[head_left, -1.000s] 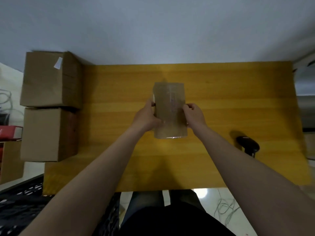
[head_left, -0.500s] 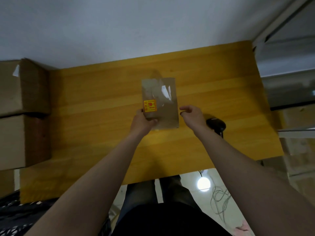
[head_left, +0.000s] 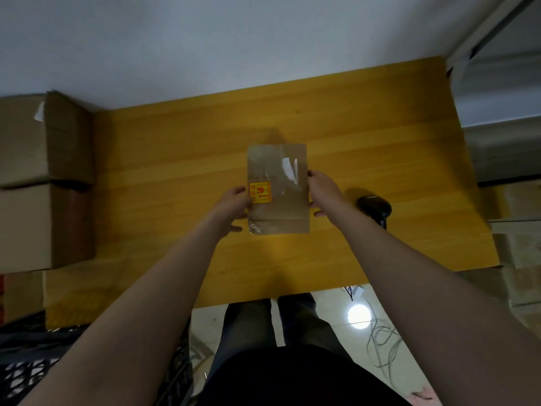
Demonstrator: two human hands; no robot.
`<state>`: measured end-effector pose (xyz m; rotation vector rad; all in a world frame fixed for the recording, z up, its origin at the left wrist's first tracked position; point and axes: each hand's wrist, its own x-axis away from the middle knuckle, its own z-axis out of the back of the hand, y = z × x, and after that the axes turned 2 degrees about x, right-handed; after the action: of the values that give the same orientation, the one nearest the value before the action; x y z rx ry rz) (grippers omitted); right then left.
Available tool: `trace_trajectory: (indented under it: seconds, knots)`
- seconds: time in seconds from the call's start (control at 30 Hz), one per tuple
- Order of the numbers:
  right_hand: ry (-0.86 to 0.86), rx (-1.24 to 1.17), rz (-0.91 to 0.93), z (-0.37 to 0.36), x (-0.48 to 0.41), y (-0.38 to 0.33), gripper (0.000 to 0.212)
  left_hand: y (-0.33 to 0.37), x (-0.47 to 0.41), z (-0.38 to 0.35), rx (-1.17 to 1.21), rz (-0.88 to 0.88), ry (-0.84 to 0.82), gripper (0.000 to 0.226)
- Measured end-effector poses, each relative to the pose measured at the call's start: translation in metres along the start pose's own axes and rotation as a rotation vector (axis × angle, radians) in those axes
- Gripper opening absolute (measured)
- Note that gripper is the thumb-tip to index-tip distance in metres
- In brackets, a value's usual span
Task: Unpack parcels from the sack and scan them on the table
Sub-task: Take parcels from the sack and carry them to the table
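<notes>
Your left hand (head_left: 234, 206) and right hand (head_left: 325, 194) each grasp a side edge of the brown parcel (head_left: 278, 212), holding it flat at the middle of the table (head_left: 175, 171), yellow sticker (head_left: 260, 193) up, likely so a label faces you. The black scanner (head_left: 374, 207) lies just beyond your right hand, handy for the scan.

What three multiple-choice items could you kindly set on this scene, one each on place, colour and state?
1. Where is the black scanner relative to the parcel? A. left of it B. right of it, on the table C. on top of it
2. What colour is the parcel's sticker? A. blue B. green C. yellow
3. How is the parcel held? A. gripped at both side edges B. lying untouched C. pinched at one corner
1 B: the scanner stands beyond the right hand. 2 C: the sticker by the left hand is yellow. 3 A: each hand grips one side edge.
</notes>
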<state>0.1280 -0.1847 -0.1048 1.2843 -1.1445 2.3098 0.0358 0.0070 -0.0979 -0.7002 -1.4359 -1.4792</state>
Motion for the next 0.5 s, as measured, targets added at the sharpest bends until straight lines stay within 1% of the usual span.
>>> trace_trajectory:
  seconds: [0.07,0.1,0.2,0.3,0.4,0.5]
  knots:
    - [0.001,-0.101,0.011,-0.004,0.0,-0.007,0.032,0.008,-0.002,-0.004,0.263,-0.02,0.016,0.021]
    - [0.009,-0.151,0.007,-0.006,0.0,-0.01,0.034,0.012,-0.001,-0.006,0.317,-0.032,0.018,0.021]
    - [0.105,-0.276,0.001,-0.007,0.003,-0.016,0.044,0.021,0.0,-0.005,0.345,-0.117,0.061,0.036]
    - [0.243,-0.382,0.067,-0.002,0.008,-0.023,0.051,0.027,0.006,0.005,0.463,-0.185,0.128,0.041]
    - [0.291,-0.486,0.142,-0.002,0.014,-0.035,0.05,0.037,0.013,0.014,0.577,-0.248,0.166,0.04]
    - [0.339,-0.456,0.197,-0.004,0.017,-0.045,0.046,0.046,0.017,0.02,0.611,-0.288,0.171,0.041]
